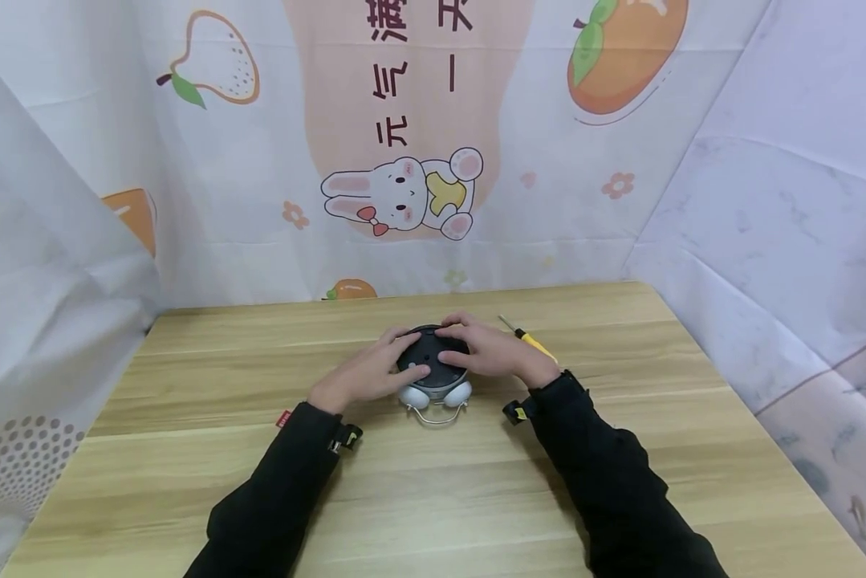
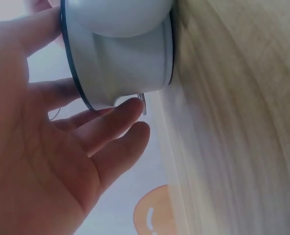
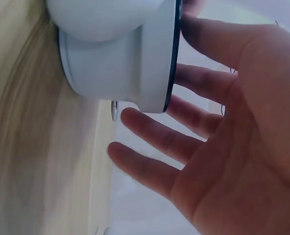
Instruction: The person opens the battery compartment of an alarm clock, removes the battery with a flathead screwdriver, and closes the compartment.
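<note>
A twin-bell alarm clock (image 1: 433,365) lies face down on the wooden table, its black back upward and its two white bells and wire handle toward me. On the left, my left hand (image 1: 371,371) rests on the black back with thumb and fingertips. From the other side, my right hand (image 1: 490,347) touches the same back with thumb and fingers spread. In the left wrist view the lower fingers reach beside the clock's white side (image 2: 130,63). The right wrist view shows straight fingers (image 3: 154,134) by the white casing (image 3: 105,71). The clock's face is hidden.
Beyond my right wrist lies a screwdriver (image 1: 536,343) with a yellow handle, partly hidden by the hand. A small red item (image 1: 283,418) shows beside my left sleeve. Printed fabric (image 1: 245,177) hangs behind the table (image 1: 433,498) and along its sides.
</note>
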`<action>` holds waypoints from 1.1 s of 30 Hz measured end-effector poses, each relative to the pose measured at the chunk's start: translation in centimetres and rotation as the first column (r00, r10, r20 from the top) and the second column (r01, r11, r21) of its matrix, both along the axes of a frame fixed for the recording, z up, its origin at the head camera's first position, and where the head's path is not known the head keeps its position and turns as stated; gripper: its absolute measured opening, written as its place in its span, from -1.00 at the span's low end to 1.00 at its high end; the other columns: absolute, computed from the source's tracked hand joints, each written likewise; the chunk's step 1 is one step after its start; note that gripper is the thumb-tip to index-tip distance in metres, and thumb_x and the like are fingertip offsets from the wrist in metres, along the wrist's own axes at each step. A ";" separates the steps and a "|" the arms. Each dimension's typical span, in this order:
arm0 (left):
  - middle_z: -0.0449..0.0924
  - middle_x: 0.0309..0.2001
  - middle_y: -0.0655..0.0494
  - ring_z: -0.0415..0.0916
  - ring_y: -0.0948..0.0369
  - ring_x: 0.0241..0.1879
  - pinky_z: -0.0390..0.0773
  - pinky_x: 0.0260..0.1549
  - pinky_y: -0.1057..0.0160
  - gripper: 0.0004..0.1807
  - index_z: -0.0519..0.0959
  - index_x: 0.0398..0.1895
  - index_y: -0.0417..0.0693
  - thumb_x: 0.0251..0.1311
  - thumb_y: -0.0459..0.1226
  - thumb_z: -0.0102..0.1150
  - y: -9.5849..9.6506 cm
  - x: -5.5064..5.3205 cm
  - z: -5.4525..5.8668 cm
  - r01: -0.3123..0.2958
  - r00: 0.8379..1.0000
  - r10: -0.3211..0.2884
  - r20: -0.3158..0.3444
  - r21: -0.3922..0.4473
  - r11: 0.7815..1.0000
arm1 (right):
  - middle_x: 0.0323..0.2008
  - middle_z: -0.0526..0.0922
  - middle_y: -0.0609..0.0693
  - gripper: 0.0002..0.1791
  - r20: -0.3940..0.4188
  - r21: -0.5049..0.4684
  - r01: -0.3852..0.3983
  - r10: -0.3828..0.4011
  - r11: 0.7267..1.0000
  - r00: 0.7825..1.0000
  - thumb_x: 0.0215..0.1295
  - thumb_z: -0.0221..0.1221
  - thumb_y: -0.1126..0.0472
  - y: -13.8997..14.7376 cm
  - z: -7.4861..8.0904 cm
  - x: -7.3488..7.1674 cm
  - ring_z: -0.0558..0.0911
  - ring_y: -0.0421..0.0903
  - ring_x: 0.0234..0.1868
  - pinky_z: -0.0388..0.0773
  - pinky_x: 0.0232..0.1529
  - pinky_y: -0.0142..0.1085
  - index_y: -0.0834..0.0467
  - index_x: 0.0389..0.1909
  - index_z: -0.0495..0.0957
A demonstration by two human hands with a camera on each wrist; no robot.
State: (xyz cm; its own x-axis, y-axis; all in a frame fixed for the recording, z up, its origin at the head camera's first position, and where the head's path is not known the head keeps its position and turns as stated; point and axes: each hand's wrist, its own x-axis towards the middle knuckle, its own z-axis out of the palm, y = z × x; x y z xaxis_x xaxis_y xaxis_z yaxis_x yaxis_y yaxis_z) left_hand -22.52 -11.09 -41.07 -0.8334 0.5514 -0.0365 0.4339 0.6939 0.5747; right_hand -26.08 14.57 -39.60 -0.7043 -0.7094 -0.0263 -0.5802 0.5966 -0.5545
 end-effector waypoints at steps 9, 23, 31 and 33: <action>0.14 0.50 -0.11 0.46 0.12 0.10 0.48 0.14 0.09 -0.14 0.20 0.58 -0.09 0.41 0.22 0.06 -0.2 -0.3 0.0 0.001 1.000 -0.001 -0.016 -0.005 1.000 | 0.41 0.31 0.18 -0.47 -0.049 0.006 -0.005 0.005 1.000 0.999 0.57 0.08 0.08 -0.9 -0.2 -0.4 0.39 0.09 0.37 0.38 0.33 -0.03 0.26 0.42 0.40; 0.25 0.43 -0.15 0.46 0.07 0.15 0.49 0.18 0.05 -0.10 0.24 0.54 -0.18 0.37 0.23 0.12 -0.3 -0.3 0.4 0.008 1.000 -0.008 -0.026 -0.007 1.000 | 0.30 0.40 0.16 -0.52 -0.075 0.012 0.032 -0.031 0.999 0.997 0.57 0.08 0.06 -1.6 -0.4 -0.6 0.48 0.04 0.25 0.46 0.24 -0.07 0.24 0.35 0.45; 0.27 0.41 -0.14 0.49 0.11 0.07 0.50 0.15 0.09 -0.12 0.27 0.52 -0.21 0.37 0.20 0.14 -0.2 -0.4 0.4 0.036 0.999 -0.036 -0.036 -0.015 0.999 | 0.25 0.43 0.17 -0.55 -0.068 0.009 0.064 -0.063 0.998 0.996 0.56 0.11 0.06 -2.0 -0.6 -0.4 0.49 0.04 0.23 0.47 0.23 -0.07 0.24 0.29 0.47; 0.27 0.41 -0.15 0.50 0.11 0.07 0.50 0.15 0.08 -0.12 0.27 0.52 -0.21 0.37 0.20 0.14 -0.2 -0.4 0.4 0.038 0.999 -0.038 -0.037 -0.012 0.999 | 0.25 0.43 0.17 -0.55 -0.063 0.005 0.068 -0.068 0.998 0.996 0.55 0.12 0.07 -2.0 -0.6 -0.4 0.49 0.04 0.23 0.47 0.23 -0.07 0.24 0.30 0.47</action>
